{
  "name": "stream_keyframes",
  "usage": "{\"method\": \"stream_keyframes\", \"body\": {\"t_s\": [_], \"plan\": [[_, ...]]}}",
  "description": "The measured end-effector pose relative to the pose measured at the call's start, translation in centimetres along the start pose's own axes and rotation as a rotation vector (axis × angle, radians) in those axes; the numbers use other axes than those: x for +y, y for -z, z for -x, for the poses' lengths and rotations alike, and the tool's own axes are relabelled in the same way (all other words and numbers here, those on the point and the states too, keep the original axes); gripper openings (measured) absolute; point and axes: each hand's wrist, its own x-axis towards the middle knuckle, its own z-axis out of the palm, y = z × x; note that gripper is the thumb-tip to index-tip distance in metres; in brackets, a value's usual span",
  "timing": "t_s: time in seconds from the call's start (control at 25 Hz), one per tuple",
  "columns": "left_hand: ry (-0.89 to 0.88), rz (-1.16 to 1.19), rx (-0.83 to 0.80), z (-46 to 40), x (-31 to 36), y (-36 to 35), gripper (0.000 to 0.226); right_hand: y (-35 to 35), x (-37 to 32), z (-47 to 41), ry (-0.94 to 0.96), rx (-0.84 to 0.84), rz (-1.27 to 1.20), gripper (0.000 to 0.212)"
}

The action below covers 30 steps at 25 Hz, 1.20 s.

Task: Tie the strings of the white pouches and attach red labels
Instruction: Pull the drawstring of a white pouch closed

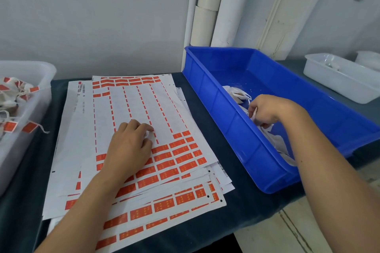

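Observation:
A stack of white sheets with red labels [176, 154] lies on the dark table in front of me. My left hand [129, 146] rests on the top sheet with its fingers curled loosely over the peeled area; whether it holds anything is unclear. In the blue bin [257, 150] at the right lie a few white pouches [238, 93]. My right hand [265, 111] is inside the bin and pinches a white pouch [254, 116] by its string end. More white pouches [281, 146] lie partly under my right forearm.
A translucent tub [41, 80] at the left holds several finished pouches with red labels [12, 125]. A white tray [339, 80] stands at the back right. White pipes [205, 6] run up the wall behind the bin. The table edge drops off at the lower right.

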Motion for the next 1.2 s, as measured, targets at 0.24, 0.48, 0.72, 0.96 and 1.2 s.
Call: {"method": "stream_keyframes", "body": {"t_s": [0.24,0.48,0.72,0.96,1.2], "plan": [[-0.001,0.012,-0.004,0.0,0.0,0.0,0.033,-0.8,-1.3,-0.6,0.166,0.248,0.164,0.011],[0.004,0.042,0.004,0.1,-0.2,0.0,0.031,1.0,-1.7,0.1,0.142,0.631,-0.008,0.011],[0.075,0.262,0.043,0.1,0.3,0.7,0.029,2.7,-6.5,2.5,0.457,0.822,-0.284,0.009],[0.089,0.769,0.116,1.0,1.2,3.1,0.05,-3.1,-15.4,4.3,0.789,0.351,-0.474,0.018],[0.317,0.85,0.206,0.2,0.2,3.0,0.013,-11.4,-22.3,3.2,0.801,0.271,-0.789,0.007]]}}
